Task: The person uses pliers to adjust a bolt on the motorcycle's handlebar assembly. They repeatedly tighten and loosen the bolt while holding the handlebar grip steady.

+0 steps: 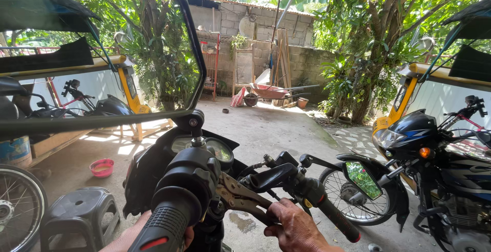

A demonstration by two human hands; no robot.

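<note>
A motorcycle handlebar fills the lower middle, with a black left grip point(166, 224) close to the camera and a right grip point(335, 220) further off. My right hand point(294, 226) is closed around the handles of metal locking pliers point(240, 196), whose jaws sit at the handlebar clamp near the black switch housing point(192, 175). My left hand point(140, 234) shows only partly beneath the left grip, and what it holds is hidden. A brake lever point(271, 175) and the round gauges point(220, 150) lie just behind.
A second motorcycle with sidecar point(434, 160) stands at right, its mirror point(362, 179) near the right grip. A grey plastic stool point(79, 213) and a spoked wheel point(15, 206) are at lower left, and a pink bowl point(101, 167) rests on the concrete. A wheelbarrow point(268, 92) stands by the far block wall.
</note>
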